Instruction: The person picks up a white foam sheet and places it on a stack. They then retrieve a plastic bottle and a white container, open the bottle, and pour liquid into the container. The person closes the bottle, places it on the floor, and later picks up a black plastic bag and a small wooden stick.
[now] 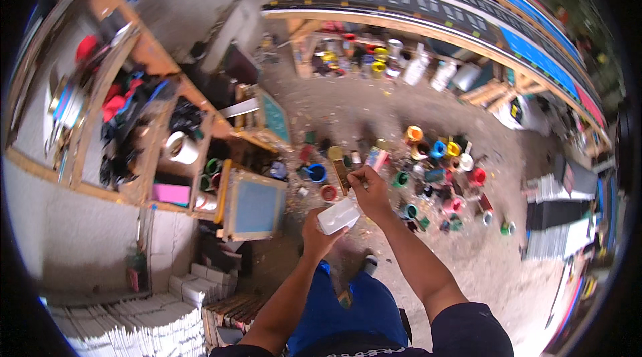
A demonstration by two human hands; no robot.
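Observation:
My left hand (317, 235) grips a small white container (338, 216) from below, held out in front of me above the dirt floor. My right hand (369, 191) is just above and to the right of it, fingers pinched together at the container's top end; what they pinch is too small to tell. Both forearms come up from the lower edge over my blue trousers (348, 310).
Several small paint pots (435, 163) in many colours stand on the floor beyond my hands. A framed printing screen (253, 205) leans at the left by wooden shelves (144, 109). A long print table (428, 2) runs across the top. Stacks of white sheets (134, 327) lie lower left.

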